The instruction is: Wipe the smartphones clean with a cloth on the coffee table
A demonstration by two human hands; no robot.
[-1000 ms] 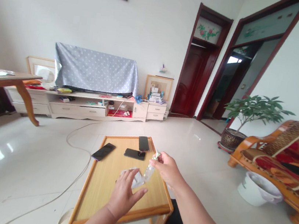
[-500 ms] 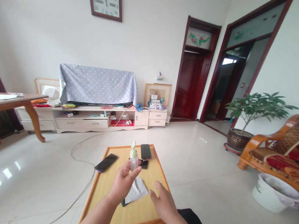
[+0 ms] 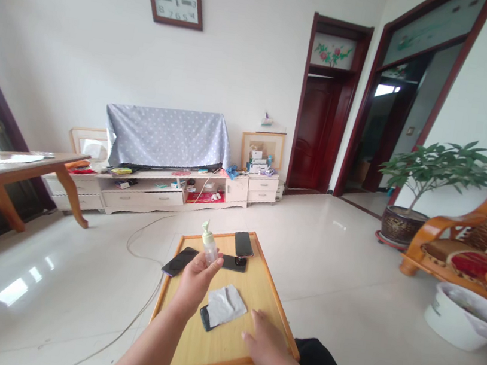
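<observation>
My left hand (image 3: 194, 279) is raised over the small wooden table (image 3: 247, 352) and closed round a clear spray bottle (image 3: 208, 245) with a pale green top, held upright. My right hand (image 3: 261, 343) hovers low over the table's near right part, fingers spread and holding nothing. Between the hands lies a grey cloth (image 3: 225, 304) draped over a dark phone (image 3: 205, 318). Three more dark phones lie at the table's far end: one at the left corner (image 3: 180, 261), one in the middle (image 3: 233, 262), one at the back (image 3: 244, 244).
A cable (image 3: 135, 306) trails across the tiled floor left of the table. A wooden table (image 3: 10, 168) stands at far left, a TV cabinet (image 3: 156, 185) at the back. To the right are a potted plant (image 3: 410, 188), a wooden armchair (image 3: 469, 250) and a white bucket (image 3: 465, 310).
The bottle passed from my right hand to my left, which lifted it off the cloth. My right hand let go and dropped open toward the table's near edge.
</observation>
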